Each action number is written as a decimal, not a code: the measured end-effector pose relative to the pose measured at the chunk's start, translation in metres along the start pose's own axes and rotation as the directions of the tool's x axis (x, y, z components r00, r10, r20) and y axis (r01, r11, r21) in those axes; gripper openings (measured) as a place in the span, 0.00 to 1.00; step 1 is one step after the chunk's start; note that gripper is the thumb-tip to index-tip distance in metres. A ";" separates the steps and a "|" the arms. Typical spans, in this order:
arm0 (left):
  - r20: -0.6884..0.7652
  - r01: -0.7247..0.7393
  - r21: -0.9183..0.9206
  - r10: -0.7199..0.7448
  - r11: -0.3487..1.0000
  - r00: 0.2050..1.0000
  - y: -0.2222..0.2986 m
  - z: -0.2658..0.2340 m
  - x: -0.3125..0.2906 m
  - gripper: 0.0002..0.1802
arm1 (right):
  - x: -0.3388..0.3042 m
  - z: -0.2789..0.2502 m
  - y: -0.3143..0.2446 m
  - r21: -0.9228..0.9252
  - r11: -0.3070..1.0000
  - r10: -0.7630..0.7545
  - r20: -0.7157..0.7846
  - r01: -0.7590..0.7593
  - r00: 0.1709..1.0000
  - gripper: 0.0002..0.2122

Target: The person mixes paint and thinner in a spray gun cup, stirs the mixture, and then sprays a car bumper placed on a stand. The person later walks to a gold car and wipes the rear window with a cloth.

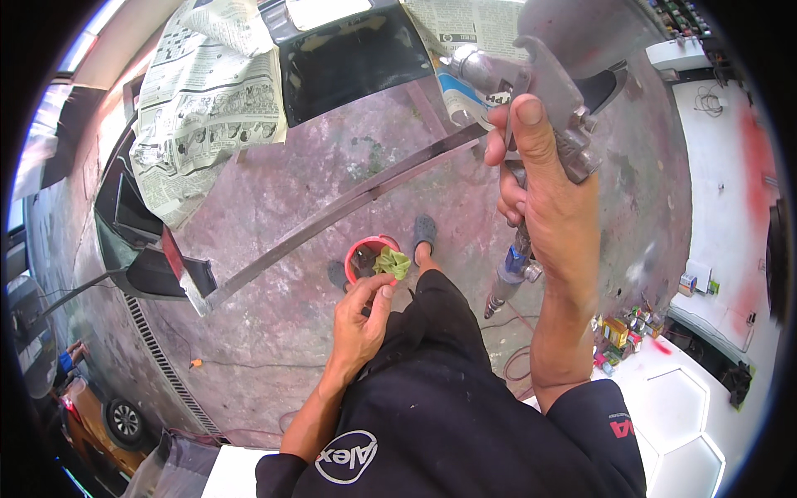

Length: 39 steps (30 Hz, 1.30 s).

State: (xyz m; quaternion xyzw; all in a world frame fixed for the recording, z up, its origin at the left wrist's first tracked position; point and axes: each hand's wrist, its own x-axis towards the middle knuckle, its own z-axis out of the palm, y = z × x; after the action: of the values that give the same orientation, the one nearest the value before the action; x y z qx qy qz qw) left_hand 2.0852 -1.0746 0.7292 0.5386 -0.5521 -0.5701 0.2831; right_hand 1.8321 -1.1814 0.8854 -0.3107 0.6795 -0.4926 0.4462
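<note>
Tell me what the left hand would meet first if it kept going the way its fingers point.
Probably the green crumpled piece at the red cup; the left hand fingertips look about touching it already, though depth is unclear.

Black short-sleeved shirt, a white oval emblem on the left sleeve, small red lettering on the right. Black trousers below. Dark grey slip-on clogs (424, 230) on the feet. Bare forearms; left hand (362, 319) and right hand (544, 178) ungloved.

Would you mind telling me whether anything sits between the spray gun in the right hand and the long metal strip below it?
Nothing visible does. The right hand holds the spray gun above the long metal strip, with only bare stained floor showing between them.
</note>
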 end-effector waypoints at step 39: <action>-0.011 -0.030 0.025 0.030 0.999 0.999 0.011 0.004 -0.001 0.12 | -0.001 -0.018 0.017 -0.014 0.997 0.072 -0.009 -0.072 0.997 0.30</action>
State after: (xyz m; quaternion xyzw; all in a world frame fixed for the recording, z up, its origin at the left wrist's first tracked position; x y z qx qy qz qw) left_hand 2.0790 -1.0748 0.7392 0.5370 -0.5655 -0.5559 0.2879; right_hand 1.8164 -1.1685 0.8715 -0.2871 0.6957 -0.4724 0.4587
